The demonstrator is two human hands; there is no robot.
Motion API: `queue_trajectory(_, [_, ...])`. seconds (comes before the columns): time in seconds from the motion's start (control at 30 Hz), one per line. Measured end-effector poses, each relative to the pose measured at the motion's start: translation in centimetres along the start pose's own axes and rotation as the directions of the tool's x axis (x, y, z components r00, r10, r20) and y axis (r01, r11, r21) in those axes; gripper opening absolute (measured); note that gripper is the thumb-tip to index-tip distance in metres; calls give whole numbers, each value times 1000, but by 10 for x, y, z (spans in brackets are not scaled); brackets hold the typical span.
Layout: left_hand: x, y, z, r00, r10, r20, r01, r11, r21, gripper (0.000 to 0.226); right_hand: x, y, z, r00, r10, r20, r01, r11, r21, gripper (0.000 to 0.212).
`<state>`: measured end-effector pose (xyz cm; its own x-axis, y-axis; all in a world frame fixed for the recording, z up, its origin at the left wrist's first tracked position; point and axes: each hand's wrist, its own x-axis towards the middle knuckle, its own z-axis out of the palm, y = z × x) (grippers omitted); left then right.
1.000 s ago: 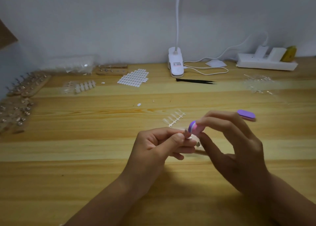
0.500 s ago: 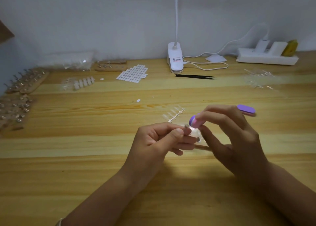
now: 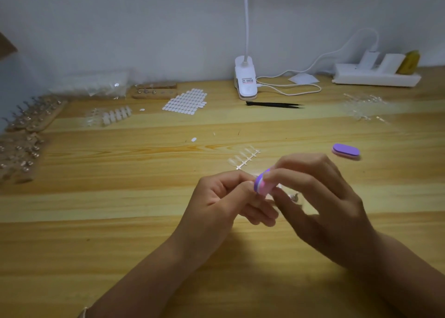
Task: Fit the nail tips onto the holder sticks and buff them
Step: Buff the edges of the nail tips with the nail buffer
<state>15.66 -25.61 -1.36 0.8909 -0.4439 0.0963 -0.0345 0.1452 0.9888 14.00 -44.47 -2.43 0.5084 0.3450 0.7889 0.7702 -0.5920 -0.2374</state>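
I see the right hand (image 3: 320,202) pinching a purple-and-pink buffer (image 3: 263,183) against what looks like a holder stick (image 3: 294,196), blurred, gripped in the left hand (image 3: 224,197). A second buffer (image 3: 346,151) lies on the table (image 3: 120,245) beyond.

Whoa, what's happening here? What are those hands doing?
A person is doing nail work at a wooden table. The right hand grips a purple and pink buffer block and holds it against a small piece pinched in the left hand; the fingers hide most of that piece. A strip of clear nail tips lies just beyond the hands, and a second purple buffer lies off to the right, untouched.
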Motion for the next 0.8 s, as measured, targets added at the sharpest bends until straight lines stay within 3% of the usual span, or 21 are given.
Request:
queue_trajectory(0.13, [2,2,-4,999,-47,22,47,999,-13,27,4,11,-5,996,81,-40,-82,996,-26,19])
queue_trajectory(0.23, [3,2,-3,991,-98,93,101,994,-33,21,2,-2,1,999,-1,-33,3,998,57,26])
queue_trajectory(0.3, [3,3,-2,984,-114,134,122,991,-53,20,-1,0,2,998,-53,26,53,998,17,28])
queue_trajectory(0.43, [3,4,-6,971,-157,180,186,970,-154,26,3,11,-6,998,63,-4,-63,998,2,24])
queue_trajectory(0.57, [2,2,-4,960,-172,219,201,973,-116,28,0,-4,2,998,-60,23,59,998,38,28])
queue_trajectory(0.73, [3,4,-5,967,-156,200,180,977,-110,23,6,7,-5,999,31,10,-31,999,-38,22])
queue_trajectory(0.8, [3,2,-4,974,-143,175,157,985,-71,26,5,-3,1,999,-31,14,31,999,-27,26])
